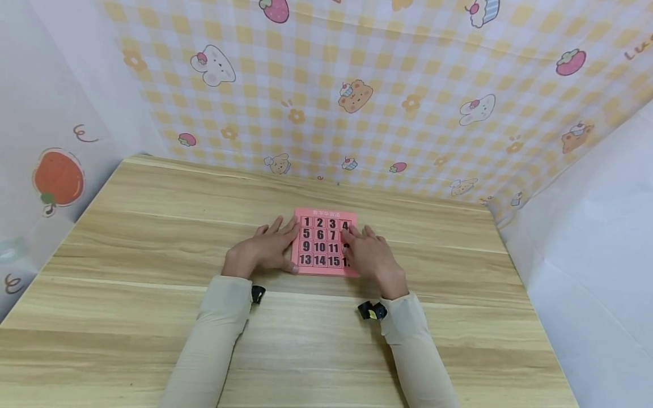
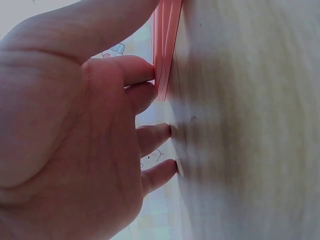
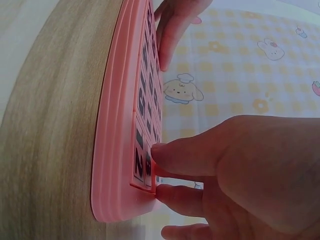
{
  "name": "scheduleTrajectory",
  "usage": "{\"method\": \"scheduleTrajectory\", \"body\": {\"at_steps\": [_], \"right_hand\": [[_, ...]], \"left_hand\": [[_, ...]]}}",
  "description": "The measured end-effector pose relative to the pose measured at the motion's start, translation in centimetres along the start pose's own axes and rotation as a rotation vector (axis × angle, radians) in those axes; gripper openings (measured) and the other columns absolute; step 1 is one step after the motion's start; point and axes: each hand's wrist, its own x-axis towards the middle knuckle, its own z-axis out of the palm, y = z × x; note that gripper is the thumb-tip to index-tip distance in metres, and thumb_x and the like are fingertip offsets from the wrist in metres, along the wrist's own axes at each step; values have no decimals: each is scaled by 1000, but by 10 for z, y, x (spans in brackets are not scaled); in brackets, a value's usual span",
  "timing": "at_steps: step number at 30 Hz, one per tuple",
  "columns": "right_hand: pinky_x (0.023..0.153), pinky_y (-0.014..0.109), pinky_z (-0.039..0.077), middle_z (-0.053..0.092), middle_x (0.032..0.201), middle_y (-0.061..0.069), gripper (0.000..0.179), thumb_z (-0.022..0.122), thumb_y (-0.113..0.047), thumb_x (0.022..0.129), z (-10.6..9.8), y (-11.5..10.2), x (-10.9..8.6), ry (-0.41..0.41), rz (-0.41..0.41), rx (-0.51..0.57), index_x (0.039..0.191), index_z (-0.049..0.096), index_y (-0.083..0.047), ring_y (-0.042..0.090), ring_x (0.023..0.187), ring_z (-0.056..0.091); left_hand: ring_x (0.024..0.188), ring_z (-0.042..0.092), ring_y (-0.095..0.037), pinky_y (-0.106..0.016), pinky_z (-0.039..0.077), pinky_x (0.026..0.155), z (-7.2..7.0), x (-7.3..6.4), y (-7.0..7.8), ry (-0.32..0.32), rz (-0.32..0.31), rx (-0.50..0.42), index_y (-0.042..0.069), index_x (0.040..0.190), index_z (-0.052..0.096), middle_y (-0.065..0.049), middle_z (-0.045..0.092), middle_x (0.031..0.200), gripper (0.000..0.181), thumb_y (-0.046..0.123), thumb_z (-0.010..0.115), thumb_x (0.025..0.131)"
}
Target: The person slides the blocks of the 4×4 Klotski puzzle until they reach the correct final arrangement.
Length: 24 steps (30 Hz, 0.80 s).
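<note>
A pink number sliding puzzle lies flat on the table, its black-numbered tiles in rows inside a raised frame. My left hand spans the puzzle's left side, spread fingers at the upper part of that edge and thumb at the lower left corner. In the left wrist view two fingertips touch the stacked pink side, while the other two reach the table. My right hand lies over the right column and hides part of it. Its thumb touches the tiles near the 12 tile, with the other fingers extended beyond.
The wood-grain table extends around the puzzle. Behind it hangs a yellow checked cloth with cartoon prints, and white sheeting borders the right side. Black wrist straps sit at both sleeve cuffs.
</note>
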Motion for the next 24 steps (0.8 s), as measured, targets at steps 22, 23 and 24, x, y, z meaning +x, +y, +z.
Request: {"method": "scheduleTrajectory", "body": {"at_steps": [22,23,24], "right_hand": [[118,60,27,27,162,3,51,37,-14,105,1,2,2,11,14,13,155,36,-20,40,150,21],[118,60,27,28,162,3,51,37,-13,105,1,2,2,13,13,13,155,36,-20,40,149,22],[118,60,27,28,162,3,51,38,-13,104,1,2,2,15,12,12,154,37,-20,40,149,22]], "left_hand": [[152,-12,-36,-55,-3,123,0,1,0,6,-7,-4,9,159,5,-7,-6,167,109,41,77,84],[152,-12,-36,-55,-3,123,0,1,0,6,-6,-4,9,159,6,-7,-6,167,109,41,77,84],[152,-12,-36,-55,-3,123,0,1,0,7,-4,-4,9,159,6,-7,-6,167,109,41,77,84]]}}
